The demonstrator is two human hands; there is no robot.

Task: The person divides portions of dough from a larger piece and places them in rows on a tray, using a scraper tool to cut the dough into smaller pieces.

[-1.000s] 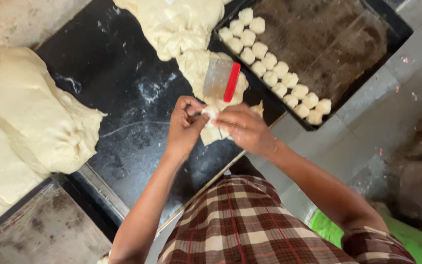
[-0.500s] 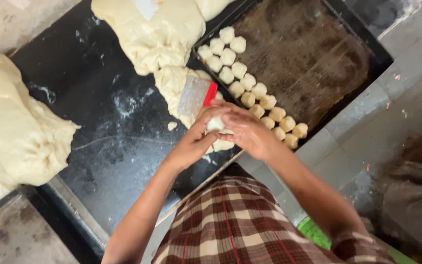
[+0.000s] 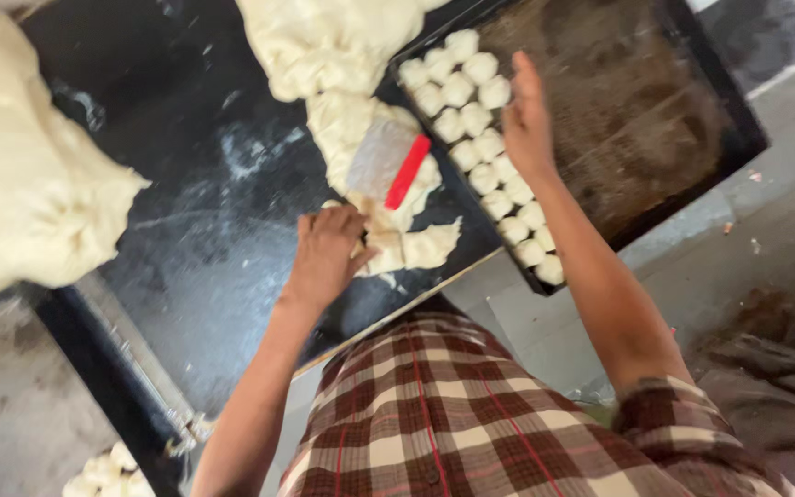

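Dark, flour-streaked table (image 3: 186,276) up top, grey concrete floor (image 3: 784,230) off to the right, plaid shirt filling the bottom edge. Big pale mound of dough (image 3: 20,184) at far left, another slab of dough (image 3: 324,41) at the top, trailing down into a ragged cut strip (image 3: 397,239) near the table's front edge. Metal scraper with a red handle (image 3: 388,166) lying flat on that strip.

Left hand (image 3: 326,253) pressed down on the near end of the strip, fingers curled over it, pinching rather than spread. Right hand (image 3: 526,120) open and flat, hovering over the rows of small dough balls (image 3: 485,147) along the near side of the dark baking tray (image 3: 655,120); holding anything or not, can't tell from this angle.

Stuff that looks risky:
- balls packed touching each other, so likely to stick together
- last balls (image 3: 545,262) right at the tray corner, easy to nudge off
- tray hanging past the table edge, so a bump could tip it
- scraper loose on soft dough, could slide

More dough balls (image 3: 103,469) at bottom left.
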